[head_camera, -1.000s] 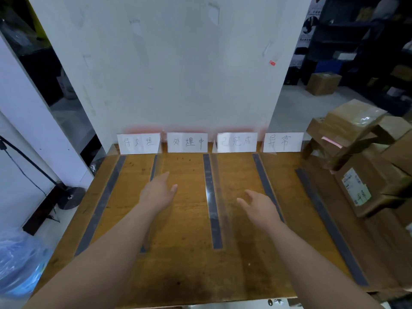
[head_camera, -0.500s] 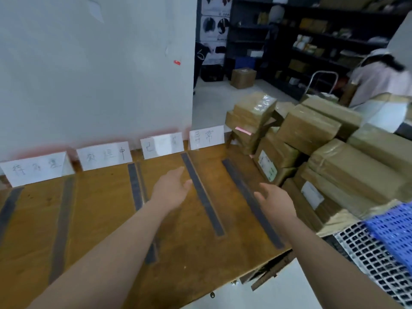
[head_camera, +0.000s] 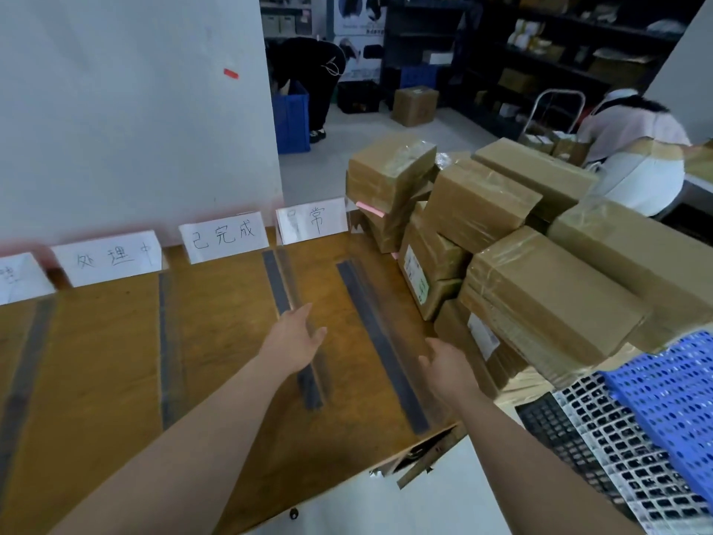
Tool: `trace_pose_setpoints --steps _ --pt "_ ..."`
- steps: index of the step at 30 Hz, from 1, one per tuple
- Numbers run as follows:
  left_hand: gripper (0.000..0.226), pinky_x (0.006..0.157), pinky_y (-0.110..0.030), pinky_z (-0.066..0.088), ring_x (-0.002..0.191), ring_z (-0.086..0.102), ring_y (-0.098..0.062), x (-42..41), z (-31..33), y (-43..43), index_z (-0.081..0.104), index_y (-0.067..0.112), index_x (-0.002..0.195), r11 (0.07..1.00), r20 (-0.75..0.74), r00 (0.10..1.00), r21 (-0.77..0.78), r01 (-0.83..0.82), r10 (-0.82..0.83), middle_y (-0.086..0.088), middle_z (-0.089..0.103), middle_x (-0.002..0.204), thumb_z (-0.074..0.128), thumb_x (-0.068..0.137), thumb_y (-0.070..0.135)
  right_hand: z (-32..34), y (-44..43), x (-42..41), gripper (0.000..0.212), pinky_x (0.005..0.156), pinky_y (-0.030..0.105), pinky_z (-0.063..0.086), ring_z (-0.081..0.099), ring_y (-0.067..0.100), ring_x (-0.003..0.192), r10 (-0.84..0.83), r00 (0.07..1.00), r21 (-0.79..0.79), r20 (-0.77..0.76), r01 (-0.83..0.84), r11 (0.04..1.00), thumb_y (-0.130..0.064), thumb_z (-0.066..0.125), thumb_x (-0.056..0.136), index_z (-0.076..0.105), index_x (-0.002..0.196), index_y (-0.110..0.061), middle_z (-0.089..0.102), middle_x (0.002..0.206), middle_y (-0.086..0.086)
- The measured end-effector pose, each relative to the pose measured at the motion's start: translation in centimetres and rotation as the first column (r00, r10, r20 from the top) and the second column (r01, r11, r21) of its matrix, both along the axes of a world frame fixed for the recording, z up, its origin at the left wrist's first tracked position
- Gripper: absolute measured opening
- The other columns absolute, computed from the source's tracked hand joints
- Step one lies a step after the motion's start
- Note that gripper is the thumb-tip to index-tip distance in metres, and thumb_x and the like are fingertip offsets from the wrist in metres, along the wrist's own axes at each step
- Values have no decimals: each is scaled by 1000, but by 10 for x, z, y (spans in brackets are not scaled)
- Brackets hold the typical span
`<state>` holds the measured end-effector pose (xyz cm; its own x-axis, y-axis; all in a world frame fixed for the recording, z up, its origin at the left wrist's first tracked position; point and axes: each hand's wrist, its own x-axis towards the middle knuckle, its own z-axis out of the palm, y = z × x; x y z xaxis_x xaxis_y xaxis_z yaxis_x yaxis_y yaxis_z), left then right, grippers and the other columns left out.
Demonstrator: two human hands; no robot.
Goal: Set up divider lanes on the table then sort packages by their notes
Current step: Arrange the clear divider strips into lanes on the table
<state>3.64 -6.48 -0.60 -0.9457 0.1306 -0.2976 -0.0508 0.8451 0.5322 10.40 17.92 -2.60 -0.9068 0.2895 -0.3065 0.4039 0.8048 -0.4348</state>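
Observation:
Dark divider strips (head_camera: 380, 341) lie lengthwise on the wooden table (head_camera: 231, 380), with handwritten white label cards (head_camera: 223, 235) standing along its far edge. A pile of taped brown packages (head_camera: 540, 295) is stacked at the table's right end; one carries a pink note (head_camera: 370, 209). My left hand (head_camera: 295, 337) hovers open over a strip (head_camera: 276, 283) in the middle right. My right hand (head_camera: 443, 362) is open with fingers relaxed, close to the lowest packages and holding nothing.
A blue perforated crate (head_camera: 663, 411) and black and white grid trays (head_camera: 602, 449) sit at the lower right. A white wall panel (head_camera: 135, 110) backs the table. Two people (head_camera: 632, 148) work among shelves and boxes behind; a blue bin (head_camera: 291, 117) stands on the floor.
My view has swung right from the lanes toward the package pile. Both hands have moved right with it, staying open and empty; the right hand now nears the packages.

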Motion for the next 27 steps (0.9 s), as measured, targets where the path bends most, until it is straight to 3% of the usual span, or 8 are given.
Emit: trace_pose_setpoints --steps 5,7,11,16,22,27 --pt "61 103 -38 47 123 54 -27 -2 -14 2 30 20 152 1000 42 999 26 -12 11 -10 44 149 50 97 41 -11 5 -5 35 86 33 50 60 23 102 -59 990 -58 -126 52 997 -11 35 99 60 122 -17 65 118 6" --pt "63 103 -39 46 126 51 -28 -4 -18 3 29 18 153 999 48 999 29 -28 27 -10 42 150 50 98 39 -12 6 -5 33 82 34 51 61 25 95 -64 980 -54 -187 55 997 -6 35 97 63 112 -15 67 110 8" --pt "64 105 -41 44 130 48 -29 -3 -20 10 26 16 154 997 41 997 37 -66 64 -10 42 150 52 98 36 -10 8 -6 33 91 37 47 59 28 107 -87 974 -82 -211 71 994 -9 36 100 60 122 -8 64 118 11" --pt "63 101 -43 48 123 53 -28 -6 -27 10 28 21 153 995 52 995 58 -87 84 -8 48 145 53 97 38 -12 13 -11 36 93 38 48 56 27 114 -109 983 -141 -145 89 986 -15 36 101 51 133 -12 59 128 9" --pt "64 102 -41 47 122 54 -25 -8 -31 15 28 22 153 994 29 997 83 -76 74 -7 45 148 55 96 35 -14 19 -11 31 79 38 53 61 24 95 -52 996 -145 -78 41 989 -15 38 97 52 124 -16 63 112 6" --pt "64 96 -32 44 120 55 -24 -12 -33 20 22 19 155 998 2 998 31 -56 56 -10 40 151 53 99 27 -21 23 -1 34 80 37 52 60 24 98 -37 995 -118 -91 26 993 -9 38 97 49 128 -17 63 115 6"
